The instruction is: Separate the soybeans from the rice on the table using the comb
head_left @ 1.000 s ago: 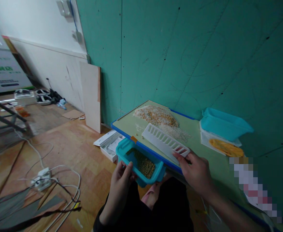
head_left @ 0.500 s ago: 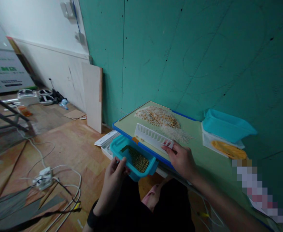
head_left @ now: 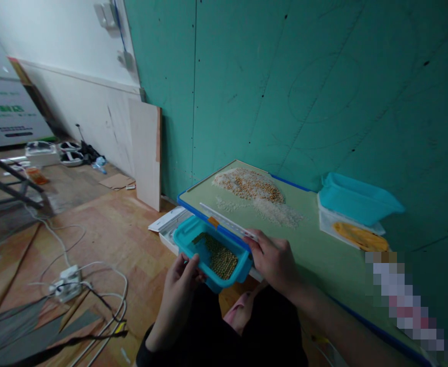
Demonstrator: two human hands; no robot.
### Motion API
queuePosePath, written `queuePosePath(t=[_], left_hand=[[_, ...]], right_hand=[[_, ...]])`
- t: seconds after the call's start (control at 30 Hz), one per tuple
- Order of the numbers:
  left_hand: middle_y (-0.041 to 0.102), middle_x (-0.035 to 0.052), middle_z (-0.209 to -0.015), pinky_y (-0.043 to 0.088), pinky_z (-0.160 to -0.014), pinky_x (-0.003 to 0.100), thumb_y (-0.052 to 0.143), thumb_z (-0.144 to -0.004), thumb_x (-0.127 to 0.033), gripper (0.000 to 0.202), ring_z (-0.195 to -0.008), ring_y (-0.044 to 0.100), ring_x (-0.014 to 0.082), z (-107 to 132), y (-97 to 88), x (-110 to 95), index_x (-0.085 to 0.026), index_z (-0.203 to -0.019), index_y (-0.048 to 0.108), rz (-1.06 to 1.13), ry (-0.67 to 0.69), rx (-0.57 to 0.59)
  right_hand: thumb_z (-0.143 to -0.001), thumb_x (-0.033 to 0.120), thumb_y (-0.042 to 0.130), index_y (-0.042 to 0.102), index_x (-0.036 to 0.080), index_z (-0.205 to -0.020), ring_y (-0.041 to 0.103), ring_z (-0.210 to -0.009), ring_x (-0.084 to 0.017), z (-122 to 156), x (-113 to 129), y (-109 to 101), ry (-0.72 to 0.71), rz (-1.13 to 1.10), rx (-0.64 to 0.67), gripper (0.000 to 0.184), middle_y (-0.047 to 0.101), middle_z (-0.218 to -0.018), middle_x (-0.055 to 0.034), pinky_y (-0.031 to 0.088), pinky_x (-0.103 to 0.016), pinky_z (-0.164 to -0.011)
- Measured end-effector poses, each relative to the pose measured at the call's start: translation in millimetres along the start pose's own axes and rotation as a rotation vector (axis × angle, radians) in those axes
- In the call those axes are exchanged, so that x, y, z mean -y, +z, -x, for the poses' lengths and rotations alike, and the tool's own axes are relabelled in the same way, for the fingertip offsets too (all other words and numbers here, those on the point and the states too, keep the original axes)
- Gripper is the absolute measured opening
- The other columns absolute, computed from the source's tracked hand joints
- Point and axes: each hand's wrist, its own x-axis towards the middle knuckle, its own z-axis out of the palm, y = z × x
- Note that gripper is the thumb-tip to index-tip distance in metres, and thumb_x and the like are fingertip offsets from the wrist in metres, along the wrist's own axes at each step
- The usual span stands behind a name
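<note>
My left hand [head_left: 183,278] is closed on the near rim of a blue plastic bin [head_left: 182,235], which sits just below the table's front edge. Greenish and tan beans [head_left: 222,261] lie in the bin, mostly toward its right end. My right hand [head_left: 273,257] grips the right end of a long white slotted plastic strip [head_left: 224,220]. The strip is seen nearly edge-on along the table edge, above the bin. Behind it on the green tabletop [head_left: 308,244] spreads a pile of mixed white grains and yellow beans [head_left: 252,184], with looser white grains [head_left: 279,211] closer to me.
At the table's right stand a light blue tub [head_left: 362,199] and a yellow-orange item [head_left: 359,236] on a white sheet. A green wall [head_left: 304,92] rises behind the table. A power strip [head_left: 68,283] with cables lies on the floor at left.
My right hand has drawn the strip toward me to the table edge and turned it from face-on to nearly edge-on. Grains it had covered now show. The left hand stays on the bin.
</note>
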Motion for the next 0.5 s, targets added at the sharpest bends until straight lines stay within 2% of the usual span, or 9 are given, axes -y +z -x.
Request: queuePosePath(t=[0.13,0.23,0.33,0.5], left_hand=[[0.058,-0.0049,-0.06,0.044,-0.05,0.019,0.082,-0.073,-0.044,0.033,-0.053,0.054,0.009,0,-6.7,12,-0.018,-0.079,0.061,0.015,-0.006,0.028],[0.059,-0.0046,-0.062,0.043,-0.05,0.019,0.081,-0.075,-0.042,0.032,-0.052,0.053,0.0086,-1,-10.7,21,-0.019,-0.079,0.059,0.038,-0.011,0.031],[0.06,-0.0045,-0.062,0.044,-0.05,0.019,0.082,-0.074,-0.042,0.032,-0.052,0.053,0.0085,-1,-12.2,26,-0.019,-0.081,0.061,0.055,-0.006,0.036],[0.059,-0.0047,-0.061,0.042,-0.048,0.019,0.083,-0.073,-0.04,0.03,-0.051,0.052,0.0079,2,-12.9,28,-0.018,-0.082,0.064,0.065,0.001,0.038]], right_hand=[[-0.099,0.016,0.04,0.064,0.02,-0.119,0.072,-0.076,-0.017,-16,18,13,-0.116,0.093,0.099,0.031,0.077,-0.098,-0.0079,0.048,-0.024,-0.064],[-0.097,0.013,0.039,0.058,0.018,-0.127,0.072,-0.076,-0.018,-39,41,25,-0.167,0.19,0.196,0.036,0.075,-0.103,-0.0107,0.047,-0.025,-0.061],[-0.099,0.014,0.035,0.051,0.015,-0.134,0.072,-0.072,-0.019,-65,67,40,-0.164,0.269,0.257,0.039,0.073,-0.103,-0.0149,0.048,-0.026,-0.056],[-0.098,0.011,0.034,0.048,0.007,-0.134,0.073,-0.074,-0.022,-102,95,65,-0.085,0.283,0.241,0.039,0.072,-0.093,-0.0201,0.052,-0.027,-0.058]])
